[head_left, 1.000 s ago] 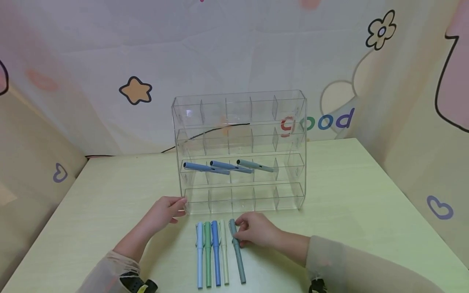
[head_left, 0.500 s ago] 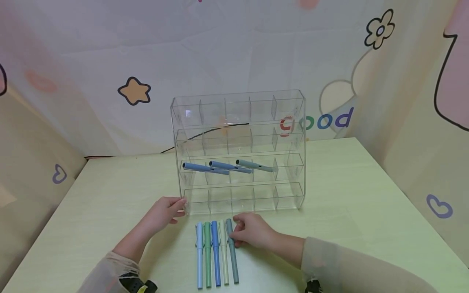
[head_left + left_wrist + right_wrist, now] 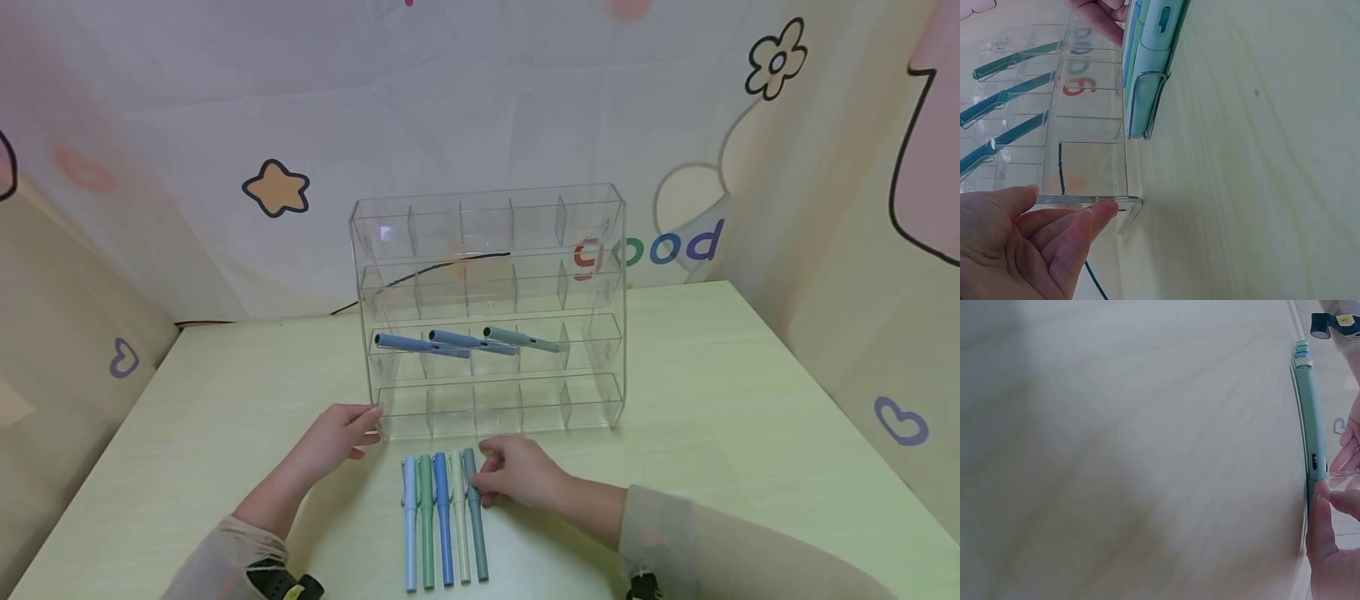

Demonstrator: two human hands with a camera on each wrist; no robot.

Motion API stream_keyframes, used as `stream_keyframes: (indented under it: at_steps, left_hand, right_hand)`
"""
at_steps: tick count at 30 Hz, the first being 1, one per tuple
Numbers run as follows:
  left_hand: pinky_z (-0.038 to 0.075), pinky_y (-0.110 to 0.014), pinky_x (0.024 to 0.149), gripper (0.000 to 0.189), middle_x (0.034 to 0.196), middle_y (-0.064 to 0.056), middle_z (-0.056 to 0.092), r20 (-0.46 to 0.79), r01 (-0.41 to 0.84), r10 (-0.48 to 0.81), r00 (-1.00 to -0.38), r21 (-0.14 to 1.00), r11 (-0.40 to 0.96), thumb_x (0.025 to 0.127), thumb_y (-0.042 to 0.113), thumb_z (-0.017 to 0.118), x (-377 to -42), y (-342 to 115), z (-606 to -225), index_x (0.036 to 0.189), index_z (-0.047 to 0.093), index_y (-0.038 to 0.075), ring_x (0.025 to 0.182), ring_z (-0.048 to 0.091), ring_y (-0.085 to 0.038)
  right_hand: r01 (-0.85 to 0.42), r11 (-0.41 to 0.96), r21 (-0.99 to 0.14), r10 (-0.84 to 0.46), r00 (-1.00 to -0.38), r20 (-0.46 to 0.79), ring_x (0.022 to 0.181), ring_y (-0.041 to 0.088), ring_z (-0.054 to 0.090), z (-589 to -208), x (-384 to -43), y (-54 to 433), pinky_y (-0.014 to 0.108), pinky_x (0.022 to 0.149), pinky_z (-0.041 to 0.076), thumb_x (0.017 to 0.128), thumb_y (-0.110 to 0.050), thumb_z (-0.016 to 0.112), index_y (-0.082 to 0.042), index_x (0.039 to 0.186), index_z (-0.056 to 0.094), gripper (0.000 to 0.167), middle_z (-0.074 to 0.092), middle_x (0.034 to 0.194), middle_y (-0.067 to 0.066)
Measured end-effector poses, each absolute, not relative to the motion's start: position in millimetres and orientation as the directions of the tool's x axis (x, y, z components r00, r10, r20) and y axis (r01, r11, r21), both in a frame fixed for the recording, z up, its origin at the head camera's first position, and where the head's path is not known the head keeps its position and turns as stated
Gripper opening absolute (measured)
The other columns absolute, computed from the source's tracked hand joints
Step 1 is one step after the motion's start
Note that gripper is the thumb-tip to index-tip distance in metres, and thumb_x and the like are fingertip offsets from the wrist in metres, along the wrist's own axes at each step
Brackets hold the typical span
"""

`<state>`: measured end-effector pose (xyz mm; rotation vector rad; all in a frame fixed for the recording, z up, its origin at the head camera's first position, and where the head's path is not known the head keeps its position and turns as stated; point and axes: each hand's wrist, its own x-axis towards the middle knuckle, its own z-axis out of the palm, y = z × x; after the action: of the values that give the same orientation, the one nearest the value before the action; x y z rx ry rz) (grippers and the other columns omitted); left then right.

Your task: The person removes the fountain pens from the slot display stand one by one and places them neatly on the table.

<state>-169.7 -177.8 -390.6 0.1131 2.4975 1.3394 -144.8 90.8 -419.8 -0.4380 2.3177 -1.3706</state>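
A clear plastic rack [image 3: 495, 405] with tiered compartments stands upright on the table. My left hand [image 3: 341, 437] grips its lower left edge, thumb on one side and fingers on the other, as the left wrist view shows. In front of the rack, several capped pens lie side by side: a light blue pen [image 3: 409, 525], a green pen [image 3: 427, 525], a blue pen [image 3: 443, 525], a pale green pen [image 3: 460, 533] and a grey-green pen [image 3: 477, 533]. My right hand [image 3: 521, 471] pinches the grey-green pen near its cap, at the row's right end.
Two blue pens [image 3: 401, 342] and a grey-green pen [image 3: 513, 337] lie slanted in the rack's second tier from the bottom. A patterned cloth backdrop [image 3: 480, 125] rises behind and beside the pale table [image 3: 712, 400].
My right hand has shifted left with the grey-green pen, which now lies closer to the pale green one and less slanted. My left hand has stayed on the rack.
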Motion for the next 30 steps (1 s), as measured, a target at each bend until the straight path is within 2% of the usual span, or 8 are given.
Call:
stream_keyframes:
  at_steps: [6,12,20,22,24,27,30]
  left_hand:
    - [0.054,-0.041,0.076,0.041,0.123,-0.027,0.055,-0.238,-0.087,0.202,-0.95,0.823,0.562,0.1,0.019,0.042,-169,-178,-390,0.127,0.049,-0.011,0.107,0.058,-0.037]
    - [0.054,-0.04,0.076,0.041,0.122,-0.027,0.055,-0.24,-0.09,0.202,-0.949,0.825,0.558,0.1,0.018,0.042,-170,-178,-391,0.127,0.049,-0.011,0.107,0.058,-0.037]
    - [0.054,-0.041,0.076,0.04,0.123,-0.027,0.055,-0.244,-0.09,0.203,-0.948,0.821,0.564,0.1,0.018,0.042,-169,-177,-389,0.127,0.049,-0.01,0.107,0.058,-0.037]
    - [0.054,-0.041,0.076,0.04,0.123,-0.027,0.055,-0.248,-0.093,0.203,-0.947,0.819,0.566,0.1,0.018,0.042,-169,-177,-388,0.128,0.049,-0.01,0.107,0.058,-0.038]
    - [0.054,-0.041,0.076,0.04,0.123,-0.028,0.054,-0.25,-0.095,0.205,-0.946,0.82,0.564,0.101,0.018,0.042,-168,-177,-387,0.128,0.049,-0.01,0.108,0.058,-0.038]
    - [0.054,-0.041,0.077,0.04,0.122,-0.028,0.055,-0.248,-0.092,0.209,-0.946,0.823,0.561,0.101,0.017,0.041,-169,-177,-387,0.128,0.049,-0.01,0.108,0.057,-0.038]
    - [0.054,-0.042,0.077,0.039,0.122,-0.028,0.054,-0.244,-0.087,0.211,-0.946,0.823,0.561,0.101,0.017,0.041,-169,-176,-387,0.127,0.049,-0.01,0.108,0.057,-0.038]
  right_hand:
    - [-0.042,0.387,-0.921,-0.464,-0.872,-0.155,0.068,0.017,0.066,-421,-149,98,0.028,0.063,0.054,0.084,-0.009,0.068,0.011,0.126,0.05,0.05,0.064,0.083,0.003]
    - [-0.144,0.349,-0.926,-0.501,-0.864,-0.054,0.084,0.017,0.064,-415,-151,112,0.026,0.074,0.051,0.088,-0.015,0.065,0.005,0.119,0.059,0.038,0.066,0.095,0.006]
    - [-0.162,0.239,-0.957,-0.472,-0.881,0.032,0.098,0.025,0.061,-387,-156,135,0.024,0.08,0.051,0.089,-0.009,0.062,0.006,0.117,0.06,0.031,0.063,0.109,0.019]
    - [-0.224,0.25,-0.942,-0.448,-0.889,0.093,0.098,0.024,0.062,-379,-160,140,0.023,0.08,0.051,0.089,-0.008,0.063,0.003,0.114,0.062,0.028,0.064,0.109,0.016]
    - [-0.346,0.292,-0.892,-0.423,-0.883,0.204,0.096,0.022,0.062,-371,-165,146,0.024,0.08,0.052,0.088,-0.007,0.063,-0.001,0.111,0.065,0.024,0.066,0.107,0.011]
    - [-0.53,0.357,-0.769,-0.363,-0.837,0.409,0.093,0.016,0.062,-362,-175,154,0.026,0.081,0.052,0.086,-0.004,0.065,-0.004,0.106,0.068,0.02,0.067,0.101,0.004]
    - [-0.618,0.388,-0.684,-0.302,-0.786,0.539,0.091,0.014,0.06,-354,-186,160,0.026,0.083,0.05,0.085,-0.002,0.066,-0.004,0.104,0.069,0.019,0.066,0.098,0.003]
